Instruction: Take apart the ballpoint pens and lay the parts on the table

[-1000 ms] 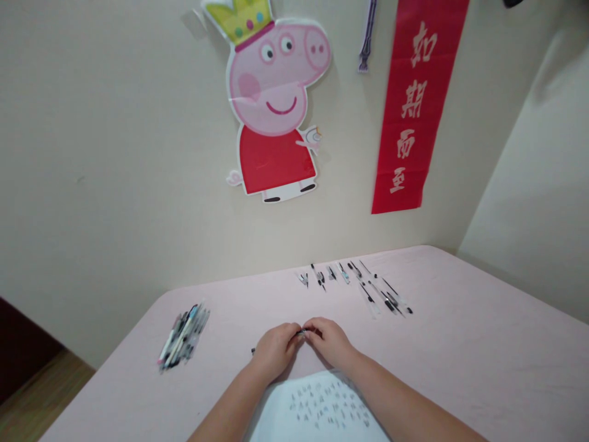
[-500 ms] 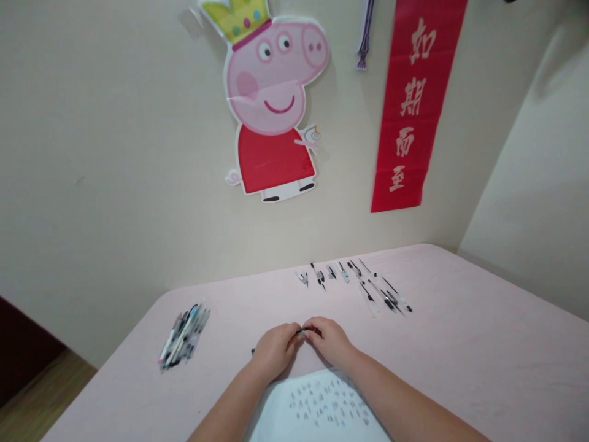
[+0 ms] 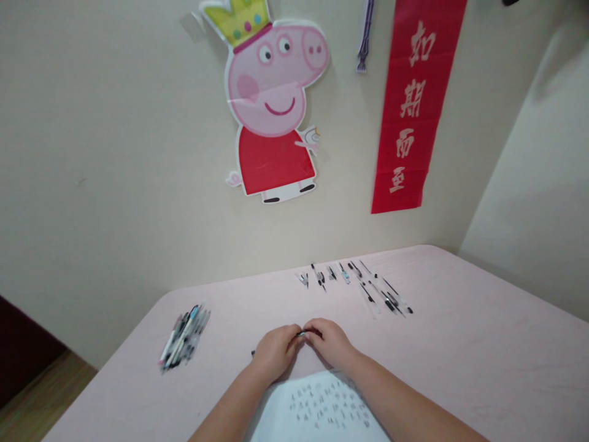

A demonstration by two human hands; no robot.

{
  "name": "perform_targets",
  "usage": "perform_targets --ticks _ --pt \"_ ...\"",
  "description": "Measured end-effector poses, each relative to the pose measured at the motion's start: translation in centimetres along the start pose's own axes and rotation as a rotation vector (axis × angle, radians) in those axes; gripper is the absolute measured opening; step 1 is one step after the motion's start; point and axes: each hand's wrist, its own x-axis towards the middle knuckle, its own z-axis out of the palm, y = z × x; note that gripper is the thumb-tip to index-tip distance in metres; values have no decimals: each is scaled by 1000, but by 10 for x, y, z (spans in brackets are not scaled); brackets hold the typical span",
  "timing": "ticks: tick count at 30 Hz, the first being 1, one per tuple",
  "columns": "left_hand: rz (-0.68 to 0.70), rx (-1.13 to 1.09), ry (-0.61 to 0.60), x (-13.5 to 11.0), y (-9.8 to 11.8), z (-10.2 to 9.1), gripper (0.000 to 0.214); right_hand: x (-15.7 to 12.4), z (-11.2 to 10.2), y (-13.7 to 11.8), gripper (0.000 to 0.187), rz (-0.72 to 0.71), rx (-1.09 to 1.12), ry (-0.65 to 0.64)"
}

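Paper (image 3: 317,410): a white sheet is lying nearest, carrying rows of small dark marks that are too small to read; forearms (image 3: 396,391) are flanking it and covering its side edges.
Left hand (image 3: 275,353): just beyond the paper, its thumb and fingers are pinching the pen piece (image 3: 301,333).
Right hand (image 3: 330,341): also just beyond the paper, it is gripping the pen piece from the right; the 2 hands are nearly meeting, and whether they are touching cannot be told.
Pen piece: slim and dark with a pale glint, it is showing only between the fingertips beyond the paper; the hands are hiding the rest.
Dark tip (image 3: 253,353): it is poking out past the left hand, beyond the paper's left side; whether it belongs to the pen piece cannot be told.
Pen pile (image 3: 184,336): well left of the paper, black, grey, white, pink and light-blue pens are lying heaped.
Pen parts (image 3: 369,294): farther beyond the paper, rightward, dark and clear pieces are lying in small groups.
Pig cutout (image 3: 276,159): on the wall beyond the paper, it is wearing a yellow crown.
Red banner (image 3: 416,107): hanging beyond the paper, rightward, it is reading 如期而至 in 4 pale characters.
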Motion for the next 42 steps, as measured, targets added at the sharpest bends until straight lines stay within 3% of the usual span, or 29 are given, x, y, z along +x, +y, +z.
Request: perform_targets --ticks 16,23,31,37,42 --pt "-78 -50 9 -1 -3 -3 22 1 1 1 16 35 114 26" --pt "-113 -68 74 -3 -10 1 12 3 -5 8 14 52 12 216" --pt "-16 -98 138 -2 -7 2 5 2 -7 13 16 -16 -189 287" --pt "63 -126 178 0 -7 2 13 2 -4 11 33 -139 -107 311" --pt "109 -99 164 -1 -4 -1 23 -1 -5 -1 21 -284 -44 217"
